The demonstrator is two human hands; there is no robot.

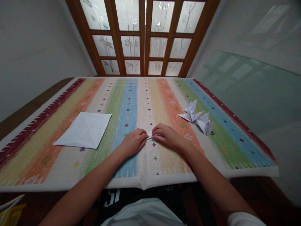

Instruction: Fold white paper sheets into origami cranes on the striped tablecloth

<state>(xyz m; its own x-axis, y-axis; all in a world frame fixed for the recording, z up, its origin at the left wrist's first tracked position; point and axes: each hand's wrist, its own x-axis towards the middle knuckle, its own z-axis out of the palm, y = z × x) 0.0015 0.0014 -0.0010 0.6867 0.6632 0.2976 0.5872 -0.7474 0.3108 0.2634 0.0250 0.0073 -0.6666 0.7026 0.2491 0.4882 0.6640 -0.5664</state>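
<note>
My left hand [133, 142] and my right hand [167, 136] meet near the middle of a striped woven tablecloth [141, 117]. Between their fingertips is a small folded piece of white paper [150, 136], mostly hidden by my fingers. To the right of my right hand lie two white origami cranes [191, 112] [205, 124], close together. A creased square sheet of white paper [83, 130] lies flat left of my left hand.
The cloth covers a table with a dark wooden edge [28, 116]. Wood-framed frosted glass doors [142, 37] stand beyond the far end. A large glass pane [249, 91] leans at the right. A yellow item [11, 213] sits at the lower left corner.
</note>
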